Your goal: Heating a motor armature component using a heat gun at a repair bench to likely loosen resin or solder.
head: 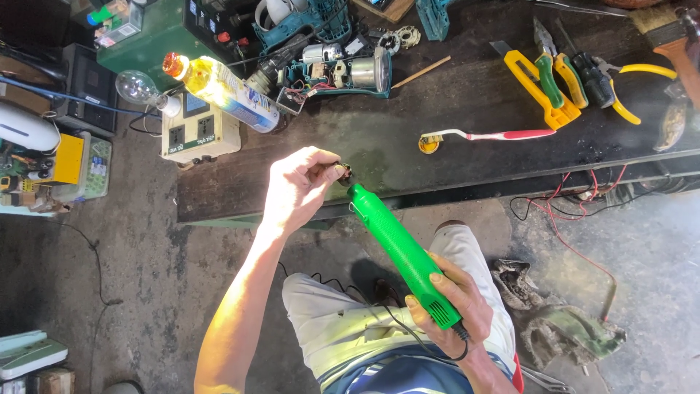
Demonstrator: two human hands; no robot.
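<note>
My right hand grips the rear of a bright green hand-held power tool with a black cord at its back end. The tool slants up to the left toward the front edge of the dark workbench. My left hand pinches a small dark metal part right at the tool's nose. Whether the part touches the nose I cannot tell.
On the bench lie a toothbrush, a yellow utility knife, pliers, a paintbrush, an opened teal power tool, an oil bottle, a socket box and a bulb. Red wires hang at the right.
</note>
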